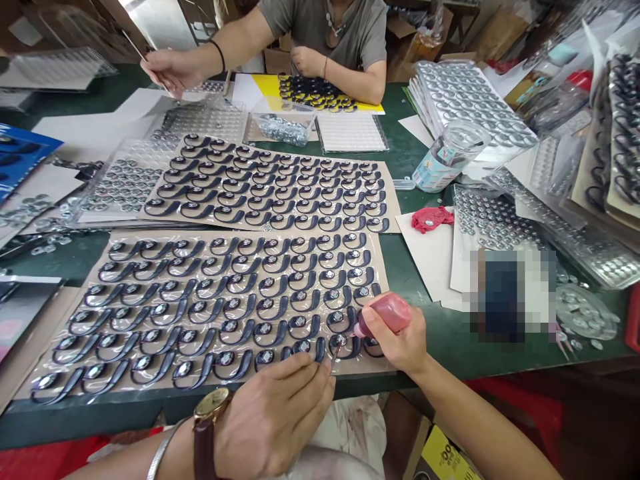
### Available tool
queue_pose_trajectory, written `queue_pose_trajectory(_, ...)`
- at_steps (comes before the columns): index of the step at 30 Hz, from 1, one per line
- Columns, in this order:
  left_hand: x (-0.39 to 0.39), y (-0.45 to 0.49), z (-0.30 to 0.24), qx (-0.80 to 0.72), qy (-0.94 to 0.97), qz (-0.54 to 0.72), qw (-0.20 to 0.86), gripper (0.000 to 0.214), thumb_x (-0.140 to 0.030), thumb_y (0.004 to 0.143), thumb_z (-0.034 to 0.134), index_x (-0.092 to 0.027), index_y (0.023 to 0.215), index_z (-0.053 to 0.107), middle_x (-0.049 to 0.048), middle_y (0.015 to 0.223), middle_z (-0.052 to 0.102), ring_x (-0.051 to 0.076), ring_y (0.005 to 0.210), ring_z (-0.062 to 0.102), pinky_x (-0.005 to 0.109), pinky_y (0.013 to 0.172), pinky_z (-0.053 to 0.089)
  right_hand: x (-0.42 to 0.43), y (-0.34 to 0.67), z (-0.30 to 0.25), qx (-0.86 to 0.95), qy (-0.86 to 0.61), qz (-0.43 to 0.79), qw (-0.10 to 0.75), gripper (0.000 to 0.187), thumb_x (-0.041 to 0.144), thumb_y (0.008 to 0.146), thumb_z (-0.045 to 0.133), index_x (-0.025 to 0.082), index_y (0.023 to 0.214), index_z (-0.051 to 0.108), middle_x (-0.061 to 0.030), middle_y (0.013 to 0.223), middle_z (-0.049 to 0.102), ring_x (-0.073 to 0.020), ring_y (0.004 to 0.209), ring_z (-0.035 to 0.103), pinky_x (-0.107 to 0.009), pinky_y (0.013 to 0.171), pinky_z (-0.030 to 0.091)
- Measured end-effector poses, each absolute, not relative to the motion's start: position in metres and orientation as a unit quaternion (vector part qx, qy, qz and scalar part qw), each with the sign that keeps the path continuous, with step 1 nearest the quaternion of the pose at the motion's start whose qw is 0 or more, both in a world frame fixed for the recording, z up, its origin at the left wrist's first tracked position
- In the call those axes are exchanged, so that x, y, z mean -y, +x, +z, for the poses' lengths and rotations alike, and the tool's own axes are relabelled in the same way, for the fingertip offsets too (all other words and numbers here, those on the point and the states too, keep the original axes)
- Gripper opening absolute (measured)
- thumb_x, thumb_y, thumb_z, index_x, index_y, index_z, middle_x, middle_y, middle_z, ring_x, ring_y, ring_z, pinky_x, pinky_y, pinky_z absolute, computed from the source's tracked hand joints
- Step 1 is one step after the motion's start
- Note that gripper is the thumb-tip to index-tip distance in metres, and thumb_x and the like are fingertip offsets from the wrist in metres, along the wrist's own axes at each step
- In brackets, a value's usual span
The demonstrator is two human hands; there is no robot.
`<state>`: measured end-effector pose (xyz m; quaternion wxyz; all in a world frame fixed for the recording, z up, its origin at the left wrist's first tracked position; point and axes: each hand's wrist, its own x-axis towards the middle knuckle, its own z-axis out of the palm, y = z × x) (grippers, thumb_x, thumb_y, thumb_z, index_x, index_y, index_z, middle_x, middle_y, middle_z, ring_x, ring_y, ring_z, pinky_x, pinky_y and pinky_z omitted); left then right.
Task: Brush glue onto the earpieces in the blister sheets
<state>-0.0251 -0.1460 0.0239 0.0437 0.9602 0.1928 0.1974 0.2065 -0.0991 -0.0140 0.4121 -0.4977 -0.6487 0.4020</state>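
My right hand (403, 337) is wrapped round a pink squeeze bottle (393, 313). The bottle's nozzle points left, over dark curved hook-shaped pieces (233, 327) laid in rows on a plastic-covered brown card sheet (70, 333). Each piece has a round end, many with a shiny silvery centre. My left hand (280, 413), with a watch (213, 403) at the wrist, rests at the sheet's near edge, fingers pressed together. A thin pointed tool (335, 357) sticks up from its fingertips beside one hook-shaped piece. The hand hides most of the tool.
A second sheet of hook-shaped pieces (273, 183) lies behind. Across the green table (410, 263) a co-worker's hand (173, 70) holds a thin stick. A clear cup (450, 157), red cloth (433, 219) and trays of shiny round pieces (493, 217) stand right. A small clear box (285, 128) sits further back.
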Motion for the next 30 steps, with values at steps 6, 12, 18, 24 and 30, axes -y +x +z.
queue_pose_trajectory(6, 0.14, -0.024, 0.027, -0.199, 0.954, 0.212, 0.068, 0.041, -0.009, 0.095, 0.024, -0.003, 0.105, 0.064, 0.0164, 0.105, 0.067, 0.023, 0.096, 0.065, 0.038, 0.085, 0.053, 0.1, 0.208, -0.013, 0.643, -0.5, 0.411, 0.409, 0.014, 0.029, 0.087, 0.059, 0.017, 0.081, 0.063, -0.0034, 0.058, 0.068, -0.018, 0.053, 0.067, -0.027, 0.055, 0.056)
queue_pose_trajectory(12, 0.141, -0.025, 0.028, -0.2, 0.953, 0.213, 0.075, 0.04, -0.008, 0.095, 0.025, -0.001, 0.104, 0.063, 0.0172, 0.105, 0.067, 0.024, 0.096, 0.065, 0.038, 0.084, 0.053, 0.099, 0.207, -0.01, 0.642, -0.489, 0.42, 0.415, 0.016, 0.028, 0.086, 0.059, 0.018, 0.074, 0.063, -0.0026, 0.058, 0.067, -0.0168, 0.049, 0.065, -0.027, 0.053, 0.055)
queue_pose_trajectory(18, 0.135, -0.028, 0.029, -0.216, 0.937, 0.239, 0.137, 0.035, -0.008, 0.095, 0.029, -0.002, 0.103, 0.062, 0.0154, 0.102, 0.069, 0.023, 0.09, 0.067, 0.039, 0.079, 0.054, 0.099, 0.207, -0.011, 0.66, -0.483, 0.418, 0.395, 0.016, 0.029, 0.086, 0.059, 0.018, 0.076, 0.063, -0.0018, 0.058, 0.067, -0.0165, 0.051, 0.065, -0.027, 0.055, 0.055)
queue_pose_trajectory(24, 0.128, -0.032, 0.023, -0.267, 0.889, 0.288, 0.238, 0.027, -0.003, 0.086, 0.043, -0.009, 0.106, 0.06, 0.0138, 0.103, 0.069, 0.018, 0.086, 0.067, 0.035, 0.08, 0.052, 0.098, 0.205, -0.013, 0.706, -0.457, 0.334, 0.426, 0.009, 0.028, 0.08, 0.065, 0.019, 0.08, 0.064, -0.0022, 0.07, 0.068, -0.0154, 0.058, 0.065, -0.025, 0.057, 0.054)
queue_pose_trajectory(30, 0.126, -0.034, 0.019, -0.294, 0.858, 0.312, 0.282, 0.022, -0.004, 0.088, 0.049, -0.013, 0.104, 0.062, 0.0111, 0.101, 0.07, 0.015, 0.085, 0.068, 0.034, 0.083, 0.05, 0.089, 0.21, 0.0, 0.677, -0.461, 0.437, 0.371, 0.016, 0.034, 0.081, 0.066, 0.019, 0.084, 0.063, -0.0003, 0.066, 0.067, -0.0146, 0.056, 0.064, -0.025, 0.056, 0.053)
